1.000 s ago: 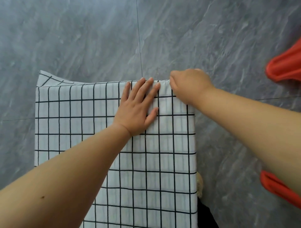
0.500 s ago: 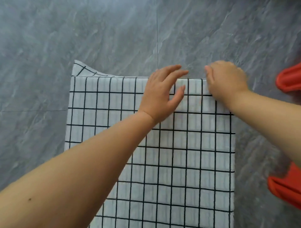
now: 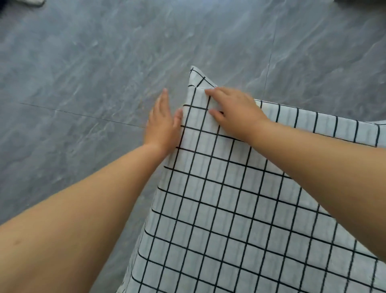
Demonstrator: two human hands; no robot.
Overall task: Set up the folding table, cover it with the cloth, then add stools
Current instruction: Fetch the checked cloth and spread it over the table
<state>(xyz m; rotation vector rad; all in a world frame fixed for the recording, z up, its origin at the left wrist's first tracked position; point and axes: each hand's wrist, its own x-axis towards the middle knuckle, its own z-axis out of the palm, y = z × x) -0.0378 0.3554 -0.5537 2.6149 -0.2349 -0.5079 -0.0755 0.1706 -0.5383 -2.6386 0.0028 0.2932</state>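
Note:
A white cloth (image 3: 229, 209) with a black grid lies spread over the table, which it hides completely. Its far left corner (image 3: 196, 77) sticks up as a small loose flap. My right hand (image 3: 236, 110) rests on top of the cloth just behind that corner, fingers curled and thumb pressed in, pinching the fabric. Beside the cloth's left edge, my left hand (image 3: 163, 125) lies flat against the hanging side, fingers straight and pointing away from me. No stool is in view.
Grey marble-patterned floor tiles (image 3: 83, 73) surround the table on the left and far side. A pale object (image 3: 31, 1) shows at the top left edge of the view.
Both hands have moved from the cloth's far right corner to its far left corner. My left hand slid off the top to the side edge. The red stools have left the view.

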